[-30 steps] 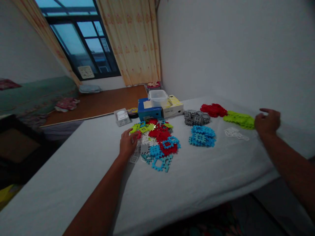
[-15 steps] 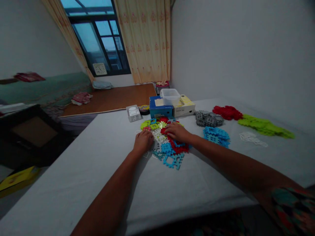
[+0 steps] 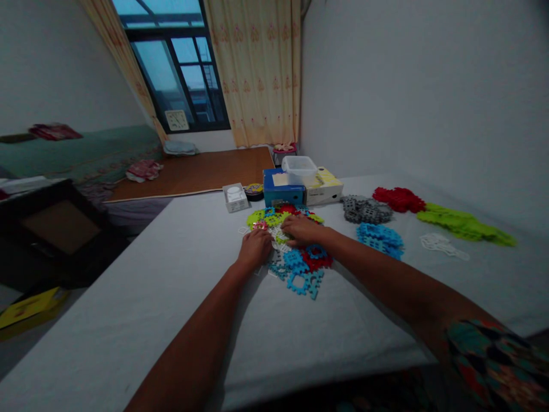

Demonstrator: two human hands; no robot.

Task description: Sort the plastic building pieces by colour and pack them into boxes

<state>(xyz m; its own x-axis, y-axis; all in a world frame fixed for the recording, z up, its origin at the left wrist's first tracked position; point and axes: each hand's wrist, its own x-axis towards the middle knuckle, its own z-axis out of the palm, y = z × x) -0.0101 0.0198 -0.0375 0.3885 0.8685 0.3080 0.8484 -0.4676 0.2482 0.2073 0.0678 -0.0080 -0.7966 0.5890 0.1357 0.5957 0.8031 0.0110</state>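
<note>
A mixed pile of flat, notched plastic building pieces in blue, red, yellow-green, white and grey lies on the table. At its left edge rests my left hand (image 3: 256,247), fingers curled over white pieces beside a small pink piece (image 3: 259,225). My right hand (image 3: 303,230) reaches into the middle of the pile from the right, its fingers bent down and together among white pieces (image 3: 281,247). What either hand grips is hidden under the fingers. Toward me lie blue pieces (image 3: 297,282), with red pieces (image 3: 318,260) under my right wrist.
Sorted heaps stand to the right: grey pieces (image 3: 366,209), red pieces (image 3: 398,199), yellow-green pieces (image 3: 465,223), blue pieces (image 3: 380,239) and white pieces (image 3: 444,246). Behind the pile are a blue box (image 3: 283,193), a clear plastic tub (image 3: 299,167) and a small white box (image 3: 235,198).
My right hand has shifted slightly left over the pile and now covers the pale piece and red piece that showed by its fingertips. My left hand stays at the pile's left edge.
</note>
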